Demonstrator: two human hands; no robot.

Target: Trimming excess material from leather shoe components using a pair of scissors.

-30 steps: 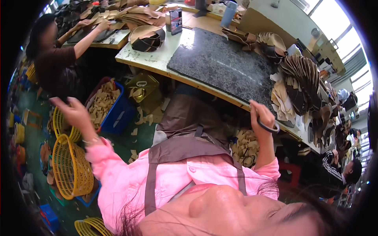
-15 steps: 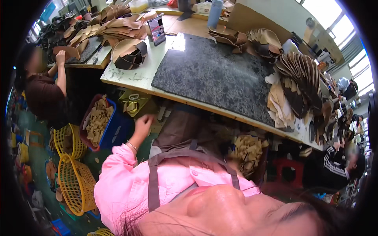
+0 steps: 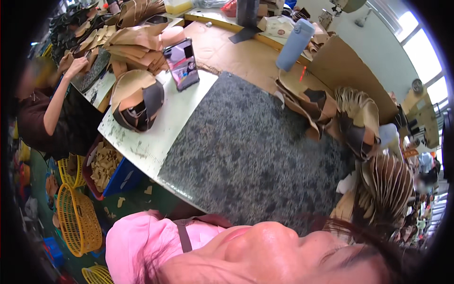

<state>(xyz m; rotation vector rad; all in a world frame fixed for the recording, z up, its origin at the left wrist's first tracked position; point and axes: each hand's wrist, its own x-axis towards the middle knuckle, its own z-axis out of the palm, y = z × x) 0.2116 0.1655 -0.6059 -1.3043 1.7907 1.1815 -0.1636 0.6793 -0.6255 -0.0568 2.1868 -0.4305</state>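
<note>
While both hands stay out of view, their fingers cannot be judged; granite slab lies bare.

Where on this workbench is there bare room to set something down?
The dark speckled mat is bare across its middle. A white strip of bench between the mat and the curved leather bundle is free. The right edge is crowded with fanned leather pieces.
</note>
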